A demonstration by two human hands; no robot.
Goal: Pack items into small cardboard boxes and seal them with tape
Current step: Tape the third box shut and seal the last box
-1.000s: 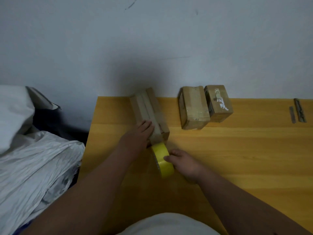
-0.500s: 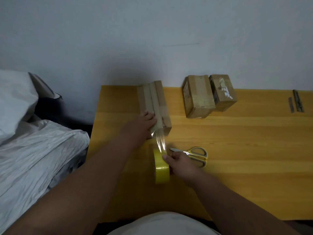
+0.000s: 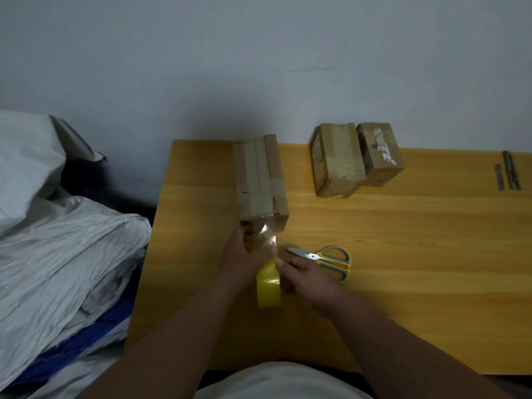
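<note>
The right hand (image 3: 305, 273) curls its fingers round the yellow roll of clear packing tape (image 3: 268, 285), gripping it at the roll's upper right edge, with the roll standing on edge just above the yellow wooden table (image 3: 417, 254). The left hand (image 3: 244, 254) is just left of the roll, its fingers bent around the shiny stretch of clear tape (image 3: 266, 234) that runs from the roll up to the near end of the long brown cardboard box (image 3: 259, 180); whether those fingers pinch the strip or only press against it cannot be told, as the tape is see-through and glares. The strip is stuck to the box's near end face. This box lies lengthwise on the table, pointing away from the person, with a taped seam along its top.

Just right of the right hand, a pair of scissors with yellow and grey handles (image 3: 325, 259) lies flat on the table, blades pointing left toward the tape. Farther back, near the white wall (image 3: 259, 67), two smaller taped brown cardboard boxes (image 3: 357, 156) sit touching side by side. At the far right edge of the table lie two thin grey metal strips (image 3: 508, 172). Left of the table is a heap of crumpled white sheeting (image 3: 57, 249).
</note>
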